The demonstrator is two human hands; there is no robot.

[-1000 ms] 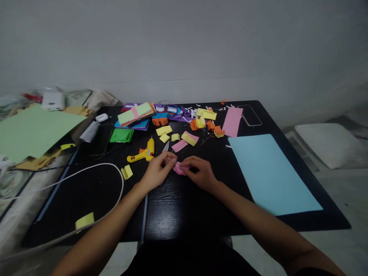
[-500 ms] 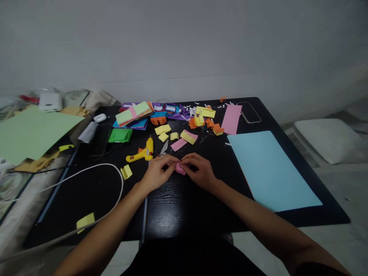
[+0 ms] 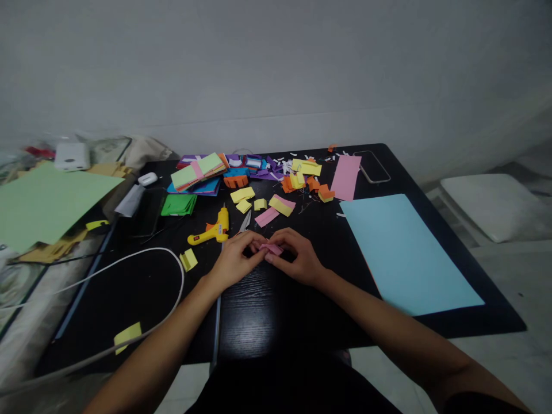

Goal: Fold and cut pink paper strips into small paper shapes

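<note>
Between my two hands is a small folded piece of pink paper (image 3: 272,249). My left hand (image 3: 238,253) pinches its left side with thumb and fingers. On its other side, my right hand (image 3: 297,256) grips it the same way, thumb at the near edge. The fingers partly hide the paper. Just beyond my left hand lie scissors (image 3: 245,222), their handles covered by the hand. A yellow glue gun (image 3: 212,229) rests to the left of them. Yellow and pink paper strips (image 3: 281,205) lie behind my hands.
A large light blue sheet (image 3: 409,253) covers the right side of the black table (image 3: 259,322). Paper bundles (image 3: 200,172), green pieces (image 3: 179,204), scraps and a phone (image 3: 373,167) are at the back. A white cable (image 3: 181,270) loops on the left.
The pink paper has turned between my fingers and now lies flatter and wider. My right thumb has shifted lower along its near edge. Both hands stay in the same place.
</note>
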